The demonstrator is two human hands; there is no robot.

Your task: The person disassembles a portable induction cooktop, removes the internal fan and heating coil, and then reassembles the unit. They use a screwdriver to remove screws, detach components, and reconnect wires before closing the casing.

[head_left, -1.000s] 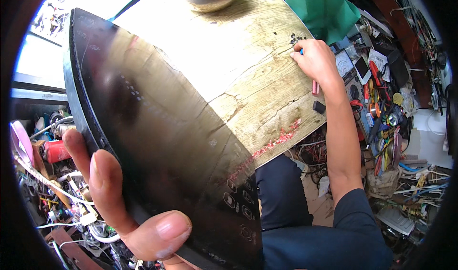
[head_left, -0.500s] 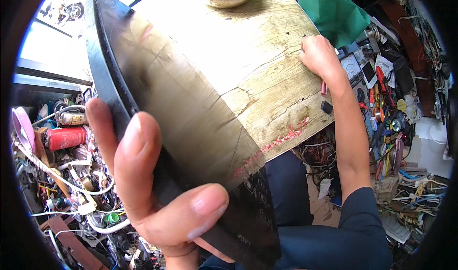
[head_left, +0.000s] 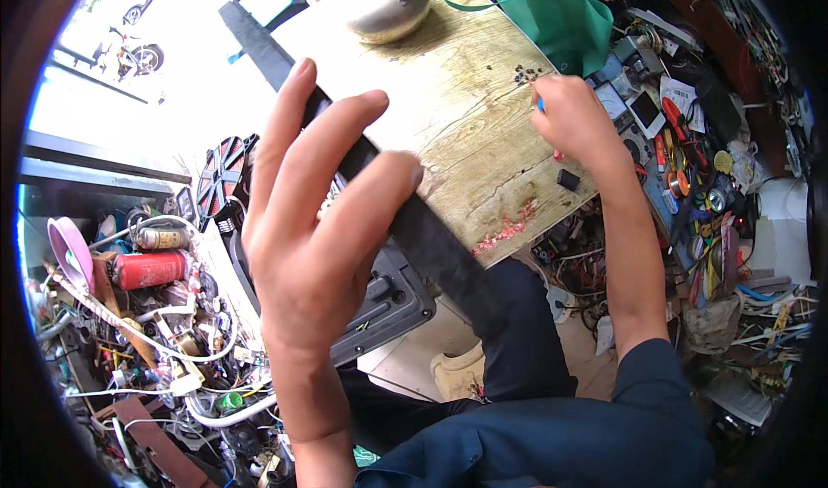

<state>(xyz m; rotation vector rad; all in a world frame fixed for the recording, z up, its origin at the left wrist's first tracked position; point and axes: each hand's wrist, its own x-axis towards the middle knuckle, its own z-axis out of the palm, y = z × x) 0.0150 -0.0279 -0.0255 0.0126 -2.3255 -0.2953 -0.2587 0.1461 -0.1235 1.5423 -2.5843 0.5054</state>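
My left hand grips a black panel, seen almost edge-on as a long dark strip. Behind it are a black plastic housing with screw holes and a slatted fan. My right hand, fingers curled, holds a small blue item at the wooden tabletop's right edge. Small black pieces lie just behind it. A dark block and red-white shavings lie nearer the front edge.
A metal kettle and green bag are at the back. Tools and electronics crowd the right side; a red cylinder, pink basin and tangled cables fill the left. A scooter stands outside.
My left hand has tipped the panel from showing its glossy face to nearly edge-on, uncovering the housing and fan. My right hand stays at the table's right edge.
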